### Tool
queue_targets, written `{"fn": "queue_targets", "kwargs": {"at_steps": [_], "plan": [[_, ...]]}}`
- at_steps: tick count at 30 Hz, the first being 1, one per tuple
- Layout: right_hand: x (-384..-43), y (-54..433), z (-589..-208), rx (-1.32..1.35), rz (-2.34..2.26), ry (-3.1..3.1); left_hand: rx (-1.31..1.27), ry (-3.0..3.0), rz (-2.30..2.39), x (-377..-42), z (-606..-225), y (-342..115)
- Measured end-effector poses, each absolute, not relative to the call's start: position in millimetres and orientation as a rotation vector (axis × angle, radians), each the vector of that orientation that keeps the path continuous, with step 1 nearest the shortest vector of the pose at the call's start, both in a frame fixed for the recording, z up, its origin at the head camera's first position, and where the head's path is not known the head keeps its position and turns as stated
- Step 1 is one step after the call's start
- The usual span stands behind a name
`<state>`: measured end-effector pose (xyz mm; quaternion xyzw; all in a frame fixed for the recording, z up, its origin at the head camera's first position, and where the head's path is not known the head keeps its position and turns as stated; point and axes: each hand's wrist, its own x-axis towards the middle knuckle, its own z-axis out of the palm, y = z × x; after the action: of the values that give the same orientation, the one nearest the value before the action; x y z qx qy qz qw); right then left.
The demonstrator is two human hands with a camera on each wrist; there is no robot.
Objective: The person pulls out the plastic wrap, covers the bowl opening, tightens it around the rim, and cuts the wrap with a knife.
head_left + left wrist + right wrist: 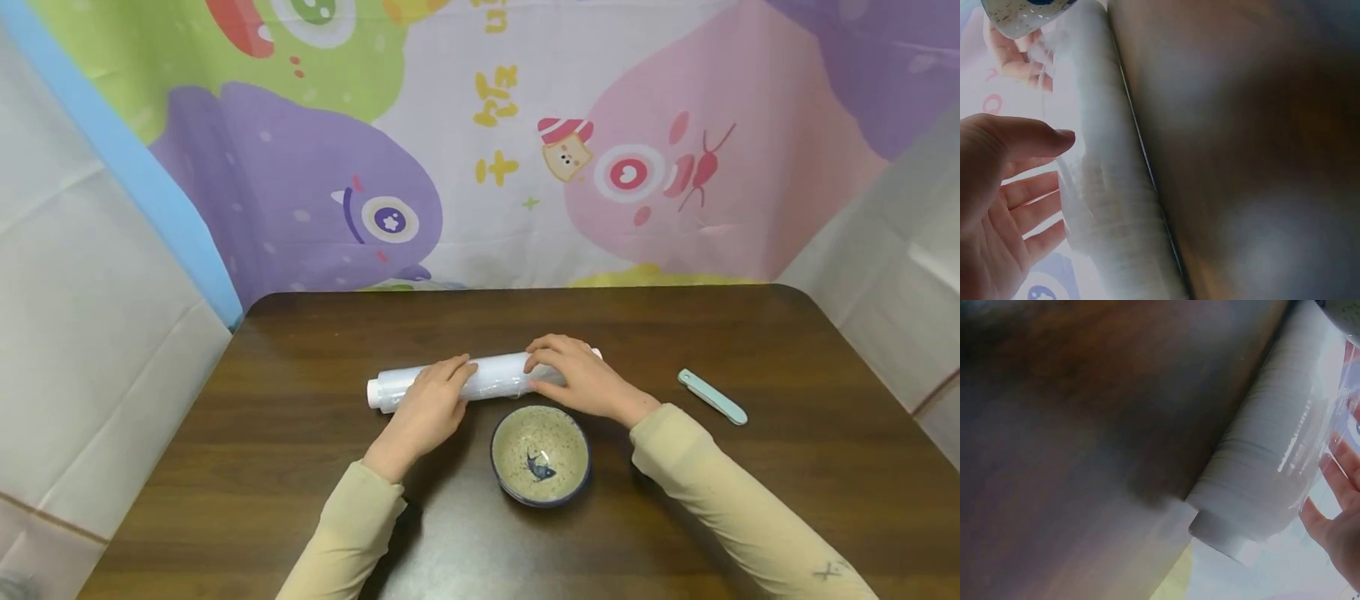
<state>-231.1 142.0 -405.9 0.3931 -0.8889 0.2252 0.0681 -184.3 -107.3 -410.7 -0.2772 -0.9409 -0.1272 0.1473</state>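
A roll of clear plastic wrap (pixel 495 377) with a white core lies crosswise on the brown table. My left hand (pixel 431 406) rests over its left half; in the left wrist view the fingers (pixel 1041 199) are spread along the film, with the thumb (pixel 1035 139) apart from them. Over the right half is my right hand (pixel 573 375), its loosely bent fingers (pixel 1340 478) touching the film near the core's end (pixel 1222 537). Some loose film shows by the right fingers in the left wrist view. Just in front of the roll stands a speckled bowl (pixel 542 455) with a blue fish inside.
A closed pale-green folding knife or cutter (pixel 712 397) lies on the table (pixel 300 517), right of the right hand. Behind the table's far edge hangs a cartoon-printed cloth (pixel 480 225). Light wall panels (pixel 97 333) flank the sides.
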Motion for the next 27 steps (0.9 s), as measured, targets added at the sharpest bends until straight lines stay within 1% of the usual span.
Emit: {"fn": "queue_targets", "kwargs": {"at_steps": [11,20,27], "plan": [[-234,133,-409,1.201,0.681,-2.723,-0.746,-2.609,-0.375,-182,-414,-117],[-232,133,-396,1.136,1.027,-2.731,-0.726,-2.641,-0.354,-186,-414,-121],[-230,134,-391,1.043,1.108,-2.803,-0.683,-2.611,-0.38,-189,-415,-123]]}}
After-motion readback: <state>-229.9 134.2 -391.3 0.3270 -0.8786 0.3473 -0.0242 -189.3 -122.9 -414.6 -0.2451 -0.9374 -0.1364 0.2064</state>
